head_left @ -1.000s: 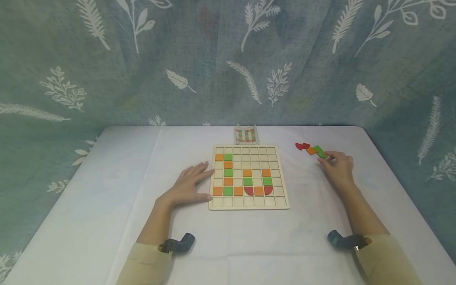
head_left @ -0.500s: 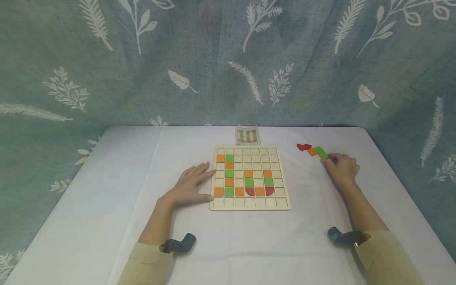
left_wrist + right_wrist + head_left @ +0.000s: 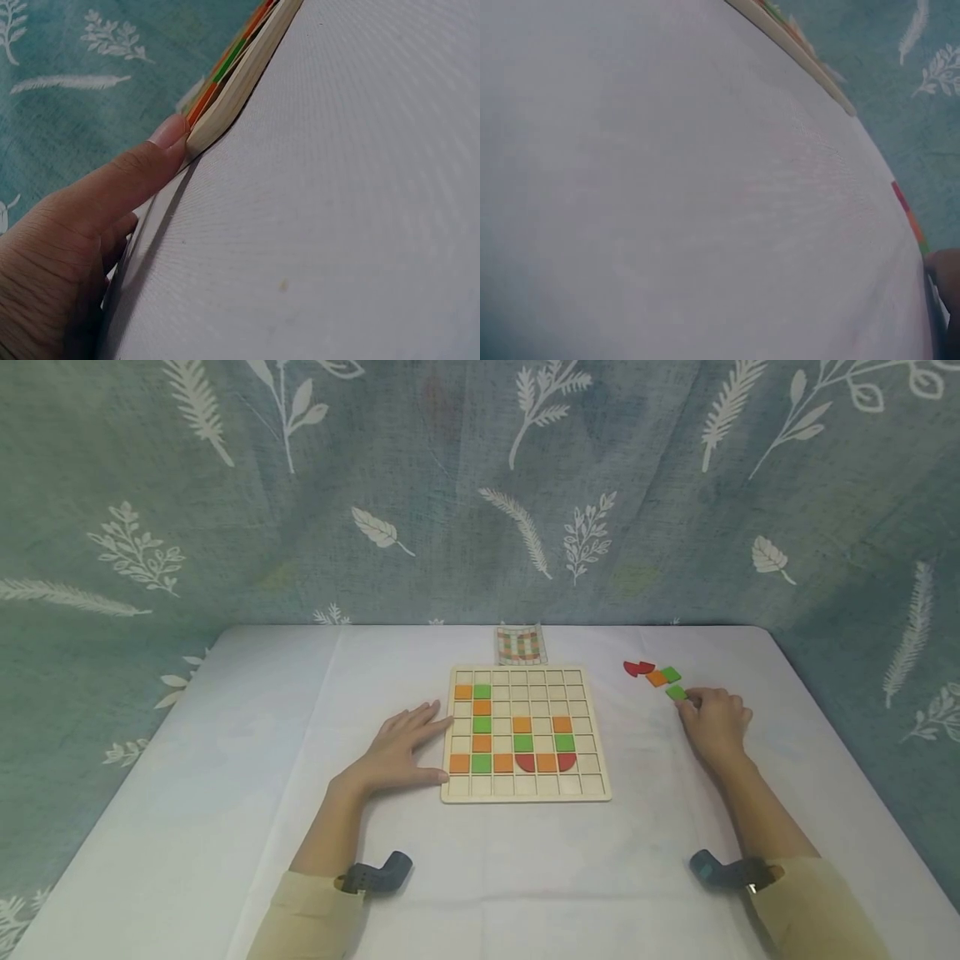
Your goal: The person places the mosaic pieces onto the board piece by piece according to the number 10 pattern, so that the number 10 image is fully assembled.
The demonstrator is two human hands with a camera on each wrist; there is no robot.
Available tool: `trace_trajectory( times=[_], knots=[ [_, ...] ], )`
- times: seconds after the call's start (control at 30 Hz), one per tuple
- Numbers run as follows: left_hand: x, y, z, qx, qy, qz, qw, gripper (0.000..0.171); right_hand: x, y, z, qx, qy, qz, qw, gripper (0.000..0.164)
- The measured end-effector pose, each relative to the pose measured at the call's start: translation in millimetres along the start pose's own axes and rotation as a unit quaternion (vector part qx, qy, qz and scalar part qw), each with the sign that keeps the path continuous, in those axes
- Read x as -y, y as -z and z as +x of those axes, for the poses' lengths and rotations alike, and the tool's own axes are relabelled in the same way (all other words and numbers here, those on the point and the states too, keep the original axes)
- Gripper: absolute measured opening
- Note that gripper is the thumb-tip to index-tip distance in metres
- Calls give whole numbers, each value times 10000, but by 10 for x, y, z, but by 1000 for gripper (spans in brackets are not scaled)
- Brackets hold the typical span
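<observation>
On the table lies a pale wooden grid board (image 3: 532, 789) with orange and green square tiles and red quarter-round tiles in some cells. My left hand (image 3: 397, 752) rests beside it with fingers spread; thumb and a finger touch its left edge. In the left wrist view the thumb (image 3: 142, 169) meets the board's corner (image 3: 225, 112). Right of the board, my right hand (image 3: 716, 722) pinches a green square tile (image 3: 676, 692) between thumb and fingers. The right wrist view catches only a bit of that hand (image 3: 946, 281) at its edge.
Near the green tile lie two red pieces (image 3: 639, 668), an orange tile (image 3: 657, 677) and another green tile (image 3: 670, 674). A small pattern card (image 3: 521, 645) lies behind the board. A leaf-print curtain (image 3: 450, 527) hangs at the table's back edge.
The green tile has come away from the other green tile, toward me, and now lies apart from the cluster. My right hand has shifted slightly; the left hand stays in place.
</observation>
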State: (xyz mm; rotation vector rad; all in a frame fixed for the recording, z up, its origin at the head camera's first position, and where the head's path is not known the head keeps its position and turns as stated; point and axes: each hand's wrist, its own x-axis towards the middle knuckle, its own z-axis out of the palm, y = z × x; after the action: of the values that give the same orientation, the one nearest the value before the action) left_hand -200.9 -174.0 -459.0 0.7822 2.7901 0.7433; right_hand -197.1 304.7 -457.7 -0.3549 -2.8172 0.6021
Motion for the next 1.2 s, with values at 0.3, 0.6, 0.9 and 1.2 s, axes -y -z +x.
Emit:
trace_trajectory(
  times=[0.3,0.6,0.9,1.2],
  knots=[
    [-8,15,-12,-9,-54,13,10000,91,47,-31,-103,65,179,151,9997,39],
    [0,20,-8,40,-82,14,10000,90,175,-42,-123,198,499,327,9980,38],
    [9,5,-6,1,-61,40,10000,90,367,-110,-84,422,948,640,9925,37],
    [-5,-1,-4,-30,11,50,10000,92,661,-233,-55,635,1301,848,9858,34]
  ],
)
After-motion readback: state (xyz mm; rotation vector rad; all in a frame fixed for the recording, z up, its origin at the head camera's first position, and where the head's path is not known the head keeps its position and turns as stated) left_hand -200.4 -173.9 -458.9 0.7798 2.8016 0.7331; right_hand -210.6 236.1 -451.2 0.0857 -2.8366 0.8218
